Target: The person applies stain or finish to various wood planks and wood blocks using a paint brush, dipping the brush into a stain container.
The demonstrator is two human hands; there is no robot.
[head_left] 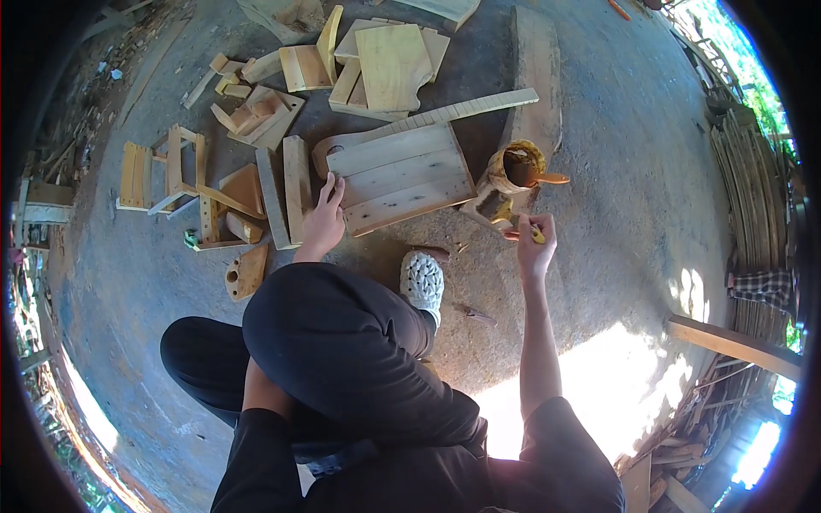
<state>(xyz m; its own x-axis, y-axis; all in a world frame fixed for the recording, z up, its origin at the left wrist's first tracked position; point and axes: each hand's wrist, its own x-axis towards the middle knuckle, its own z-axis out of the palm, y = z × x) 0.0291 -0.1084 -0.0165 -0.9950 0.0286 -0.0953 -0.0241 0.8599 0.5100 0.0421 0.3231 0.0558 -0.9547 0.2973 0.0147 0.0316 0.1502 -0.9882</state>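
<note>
Bare concrete floor (616, 214), littered with wood offcuts (256, 111). The person squats; the left hand (323, 218) lies spread and flat on the edge of a slatted panel (398, 177), gripping nothing. The right hand (534, 244) pinches a small yellow stick beside the glue pot (513, 175), just right of the panel. A careless dip might tip the pot, or drips could foul the panel.

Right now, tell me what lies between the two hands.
In the head view, the slatted wooden panel spans most of the stretch from the left hand toward the right hand; the glue container sits by the right.
</note>
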